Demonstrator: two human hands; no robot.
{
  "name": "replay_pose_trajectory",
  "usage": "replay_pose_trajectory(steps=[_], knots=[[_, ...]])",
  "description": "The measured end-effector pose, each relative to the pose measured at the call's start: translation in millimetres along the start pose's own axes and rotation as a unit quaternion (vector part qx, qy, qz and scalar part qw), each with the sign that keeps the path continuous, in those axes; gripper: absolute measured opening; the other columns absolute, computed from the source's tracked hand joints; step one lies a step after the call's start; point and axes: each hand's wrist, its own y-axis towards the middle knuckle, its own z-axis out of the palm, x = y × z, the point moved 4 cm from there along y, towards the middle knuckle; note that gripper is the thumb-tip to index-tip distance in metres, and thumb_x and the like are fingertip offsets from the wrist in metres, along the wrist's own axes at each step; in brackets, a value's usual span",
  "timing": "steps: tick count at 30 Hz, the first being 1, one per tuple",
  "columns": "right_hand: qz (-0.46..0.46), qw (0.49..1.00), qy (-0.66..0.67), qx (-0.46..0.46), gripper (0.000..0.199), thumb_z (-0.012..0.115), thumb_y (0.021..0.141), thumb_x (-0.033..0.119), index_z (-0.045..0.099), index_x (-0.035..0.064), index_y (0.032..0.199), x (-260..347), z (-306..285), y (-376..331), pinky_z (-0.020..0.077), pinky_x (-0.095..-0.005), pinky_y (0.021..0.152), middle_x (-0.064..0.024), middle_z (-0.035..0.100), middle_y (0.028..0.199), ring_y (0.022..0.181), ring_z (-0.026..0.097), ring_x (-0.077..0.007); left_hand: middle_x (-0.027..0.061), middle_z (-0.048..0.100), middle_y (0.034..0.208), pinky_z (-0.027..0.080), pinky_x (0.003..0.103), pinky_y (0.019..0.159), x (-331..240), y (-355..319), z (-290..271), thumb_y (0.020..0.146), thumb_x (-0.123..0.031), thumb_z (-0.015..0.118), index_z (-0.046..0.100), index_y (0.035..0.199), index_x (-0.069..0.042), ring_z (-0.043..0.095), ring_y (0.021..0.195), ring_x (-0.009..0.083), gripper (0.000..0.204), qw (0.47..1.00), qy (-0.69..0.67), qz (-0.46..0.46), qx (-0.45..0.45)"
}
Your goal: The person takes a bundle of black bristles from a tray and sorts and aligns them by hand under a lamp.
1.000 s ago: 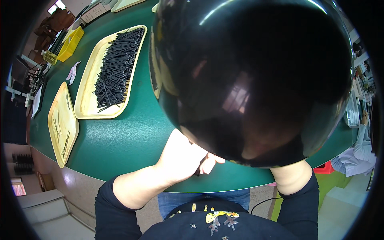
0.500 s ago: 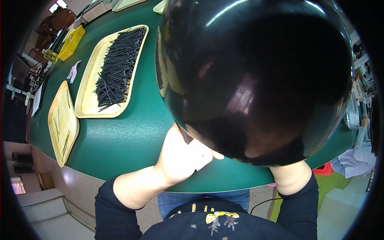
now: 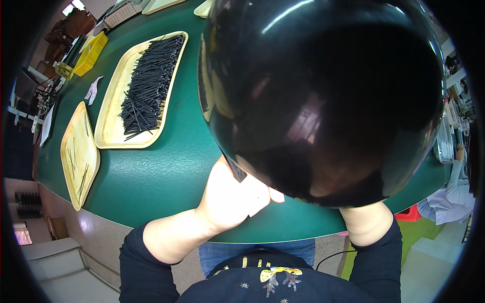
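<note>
A large glossy black dome (image 3: 328,101), with curved reflections on it, covers the middle and right of the view. My left hand (image 3: 232,199) is closed just under the dome's lower left edge. Between its fingers shows part of a bunch of thin black sticks (image 3: 239,174); the rest of the bunch is hidden. Of my right arm only the wrist (image 3: 368,222) shows below the dome; the dome hides my right hand and whatever it touches. Left of the hands, a cream tray (image 3: 107,129) holds a heap of similar thin black sticks (image 3: 149,86).
A smaller cream tray (image 3: 92,166) with a few thin strands lies at the green table's (image 3: 166,182) left side. Beyond are a scrap of paper (image 3: 93,90) and a yellow bin (image 3: 91,54). At far right, another person's sleeve (image 3: 457,184) shows near a red stool (image 3: 408,214).
The black dome has shifted very slightly. My left hand stays nearly in place, still closed on the black sticks.
</note>
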Motion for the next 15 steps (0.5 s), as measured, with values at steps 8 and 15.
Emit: replay_pose_trajectory(steps=[8, 15], knots=[[0.019, 0.998, 0.062, -0.018, 0.066, 0.067, 0.062, -0.008, 0.038, -0.0023, 0.12, -6, -1, -9, 0.0396, -0.0311, 0.088, -0.0129, 0.046, 0.117, 0.104, 0.047, -0.0205, 0.0132, 0.055, 0.056, 0.042, 0.024, 0.044, 4, 1, 7, 0.082, -0.006, 0.041, 0.053, 0.066, 0.004, 0.044, 0.037, 0.0109, 0.022, 0.983, -0.1, -0.152, -0.03], [-0.024, 0.999, 0.014, 0.028, 0.065, 0.067, 0.061, -0.009, 0.039, -0.0023, 0.12, -6, 5, -2, 0.0403, -0.0319, 0.087, -0.0131, 0.046, 0.118, 0.103, 0.048, -0.0211, 0.0184, 0.057, 0.062, 0.031, 0.021, 0.036, -2, 1, 12, 0.084, -0.004, 0.039, 0.053, 0.068, 0.005, 0.041, 0.036, 0.0105, 0.023, 0.984, -0.143, -0.102, -0.039]])
